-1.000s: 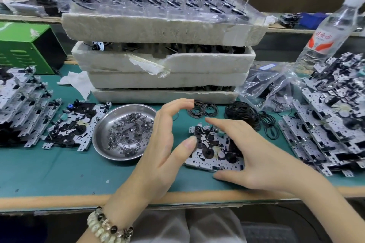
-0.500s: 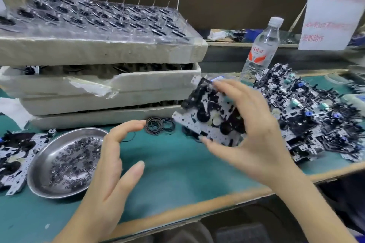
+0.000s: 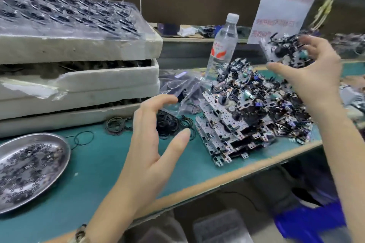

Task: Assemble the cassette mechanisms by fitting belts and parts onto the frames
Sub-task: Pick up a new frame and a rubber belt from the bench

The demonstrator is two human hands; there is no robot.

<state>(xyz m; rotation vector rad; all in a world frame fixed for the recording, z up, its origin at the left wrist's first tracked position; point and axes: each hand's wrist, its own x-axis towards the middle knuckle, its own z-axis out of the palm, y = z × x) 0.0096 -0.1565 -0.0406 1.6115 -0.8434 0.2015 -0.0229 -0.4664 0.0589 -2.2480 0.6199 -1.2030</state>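
The fingers [image 3: 276, 67] of the right hand [image 3: 310, 73] are curling round a cassette mechanism [image 3: 284, 51], thumb under its near edge and the rest over the far side, holding it in the air beyond the pile of mechanisms [image 3: 246, 108]; the left hand [image 3: 150, 144] is hovering with its fingers spread wide and gripping nothing, just above the loose belts [image 3: 169, 122] on the bench [image 3: 94, 167].

The step looks like setting a fitted unit aside on the right; lowering it flat onto the pile is wiser than dropping it, since the stack is leaning in steps and a knock could slide frames toward the bench edge; whether a belt is sitting on the held unit is too blurred to tell. The free hand is well placed for pinching a single belt out of the tangle.

A steel dish [image 3: 64, 157] at the left is holding many small dark washers [image 3: 25, 167]; stacked foam trays [image 3: 79, 49] are carrying rows of spindled wheels [image 3: 69, 12] under clear film; a plastic bag [image 3: 177, 85] beside the belts is lying crumpled, contents unclear; a capped water bottle [image 3: 223, 45] is standing behind the pile.
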